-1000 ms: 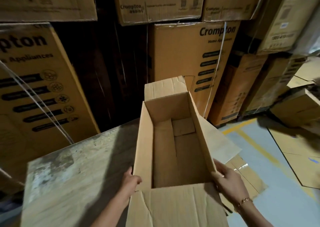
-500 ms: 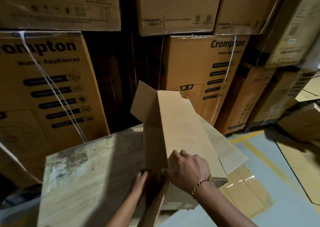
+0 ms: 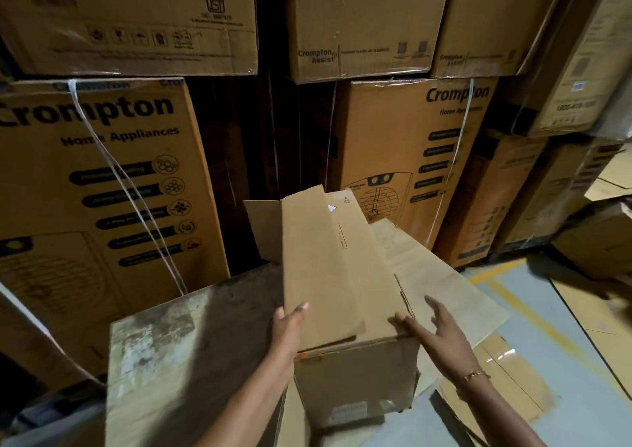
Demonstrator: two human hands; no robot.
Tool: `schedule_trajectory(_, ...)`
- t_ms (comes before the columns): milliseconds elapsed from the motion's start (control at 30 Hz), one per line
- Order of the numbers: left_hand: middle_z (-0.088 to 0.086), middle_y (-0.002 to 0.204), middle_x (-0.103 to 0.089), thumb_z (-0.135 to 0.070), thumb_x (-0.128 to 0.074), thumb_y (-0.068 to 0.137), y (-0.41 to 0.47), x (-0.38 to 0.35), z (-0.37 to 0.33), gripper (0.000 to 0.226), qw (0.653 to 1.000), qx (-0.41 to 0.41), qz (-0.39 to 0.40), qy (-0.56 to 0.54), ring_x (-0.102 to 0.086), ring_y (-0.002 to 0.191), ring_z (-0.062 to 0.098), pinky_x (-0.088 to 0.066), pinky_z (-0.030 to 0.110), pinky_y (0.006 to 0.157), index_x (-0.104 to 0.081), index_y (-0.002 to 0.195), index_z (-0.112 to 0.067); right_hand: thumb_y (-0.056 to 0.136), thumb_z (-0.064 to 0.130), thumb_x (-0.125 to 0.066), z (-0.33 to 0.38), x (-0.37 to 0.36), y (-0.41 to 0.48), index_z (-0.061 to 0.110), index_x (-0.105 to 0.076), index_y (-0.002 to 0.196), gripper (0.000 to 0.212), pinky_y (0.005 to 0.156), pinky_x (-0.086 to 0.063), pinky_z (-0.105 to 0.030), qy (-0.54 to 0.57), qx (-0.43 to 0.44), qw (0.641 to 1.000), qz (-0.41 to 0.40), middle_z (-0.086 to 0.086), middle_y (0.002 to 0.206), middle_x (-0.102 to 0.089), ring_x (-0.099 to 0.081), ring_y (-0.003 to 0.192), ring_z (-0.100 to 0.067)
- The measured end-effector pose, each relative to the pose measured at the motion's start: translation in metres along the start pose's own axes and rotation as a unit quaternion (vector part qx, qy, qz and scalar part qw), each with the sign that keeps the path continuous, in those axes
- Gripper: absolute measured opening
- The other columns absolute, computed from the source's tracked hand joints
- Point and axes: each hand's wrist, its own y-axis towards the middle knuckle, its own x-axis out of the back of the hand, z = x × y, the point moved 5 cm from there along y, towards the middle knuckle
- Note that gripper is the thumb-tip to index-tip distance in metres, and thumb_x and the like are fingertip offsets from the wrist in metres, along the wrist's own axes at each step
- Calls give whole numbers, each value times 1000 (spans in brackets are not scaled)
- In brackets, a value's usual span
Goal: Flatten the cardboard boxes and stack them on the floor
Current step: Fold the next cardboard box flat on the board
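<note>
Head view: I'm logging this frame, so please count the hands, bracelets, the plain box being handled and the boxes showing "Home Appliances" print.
Hands: 2, left hand and right hand
Gold bracelet: 1
Plain cardboard box: 1
Home Appliances boxes: 2
Total: 6

Left forearm is seen coming in from 6 o'clock, directed toward 1 o'clock. Left grip [image 3: 289, 327] is set against the cardboard box [image 3: 335, 275], thumb hooked over its top edge, fingers hidden. Right forearm is seen from 5 o'clock, directed toward 11 o'clock. Right grip [image 3: 441, 335] is held flat, fingers spread, one fingertip touching the box.
</note>
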Motion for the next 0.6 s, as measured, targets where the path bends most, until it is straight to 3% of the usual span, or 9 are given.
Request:
schedule_trajectory(67,11,126,-59,-38,-68,90,-6,-14,0,62,1000,-13,-1,13,-57,115,28,-45,44,103,-41,138,-8,40,94,-59,-23,-11,-6,27,-43,142,123,98,-46,-39,164,-70,983,54,8,135,-56,-55,120,-16)
schedule_trajectory(133,11,128,-57,-43,-64,91,-14,-32,-1,67,999,-32,16,20,-57,113,27,-47,38,95,-35,143,-11,43,89,-64,-26,-15,-14,24,-43,143,121,100,-46,-40,243,-77,965,54,7,129,-61,-57,115,-14)
schedule_trajectory(233,11,132,-57,-53,-65,87,-16,-41,-10,74,999,-34,32,22,-58,110,25,-47,36,91,-37,145,-15,83,58,-64,-5,0,-28,28,-37,148,76,84,-46,-15,268,-30,963,-2,9,136,-52,-56,103,0)
schedule_trajectory(300,10,129,-62,-61,-69,79,-3,-37,-8,82,999,-4,39,-23,-61,112,28,-49,41,97,-47,141,-12,90,48,-61,8,14,-32,40,-34,147,64,68,-43,-5,258,4,966,-20,17,138,-43,-51,108,-2)
schedule_trajectory(367,15,111,-72,-64,-64,80,-2,-38,1,72,987,55,87,-123,-67,104,34,-54,49,92,-64,125,-8,80,70,-59,24,19,-30,51,-27,147,76,84,-51,-16,169,58,984,-21,23,145,-34,-42,124,-7)
schedule_trajectory(433,18,86,-74,-58,-47,94,-4,-30,20,61,974,121,82,-175,-66,88,38,-54,48,78,-69,112,-4,69,87,-46,37,9,-21,52,-18,149,91,108,-41,-38,1,113,994,-8,24,155,-21,-31,138,-6)
schedule_trajectory(467,19,84,-73,-49,-37,101,-2,-18,37,58,971,155,56,-173,-63,86,38,-51,45,71,-66,113,-1,70,91,-41,40,-2,-16,50,-16,150,94,113,-34,-41,-69,136,988,1,23,158,-16,-26,142,-6)
schedule_trajectory(567,29,124,-60,-37,-20,108,2,29,81,57,962,221,-12,-158,-56,114,43,-51,48,73,-50,137,1,74,91,-28,45,-49,-13,48,-9,152,91,118,-27,-41,-215,164,960,70,19,161,-7,-20,146,-11)
schedule_trajectory(600,29,119,-62,-42,-24,106,5,42,88,58,959,224,-11,-172,-59,108,42,-55,45,67,-54,134,-1,76,89,-28,45,-68,-16,48,-6,152,88,119,-24,-41,-249,173,948,99,19,162,-3,-17,148,-13)
